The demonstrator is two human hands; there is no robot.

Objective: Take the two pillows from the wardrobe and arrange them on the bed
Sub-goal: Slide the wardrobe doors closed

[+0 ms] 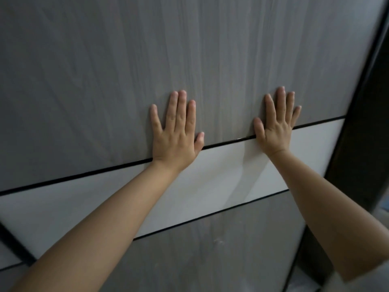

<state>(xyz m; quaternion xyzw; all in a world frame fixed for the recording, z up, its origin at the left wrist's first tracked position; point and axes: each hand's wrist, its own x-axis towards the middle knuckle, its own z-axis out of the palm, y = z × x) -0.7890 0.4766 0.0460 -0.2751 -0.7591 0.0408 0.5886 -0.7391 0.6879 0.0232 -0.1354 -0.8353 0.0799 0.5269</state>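
Observation:
A grey wood-grain wardrobe door (105, 70) fills nearly the whole head view, crossed by a white band (221, 175) edged with thin black lines. My left hand (175, 131) lies flat on the grey panel just above the band, fingers spread. My right hand (275, 121) presses flat on the same panel further right, its palm over the upper black line. Neither hand holds anything. No pillows and no bed are in view.
A dark vertical edge or frame (357, 133) runs down the right side of the door. Another dark strip (14, 245) shows at the lower left. A pale patch of floor or fabric (381, 207) shows at the far right.

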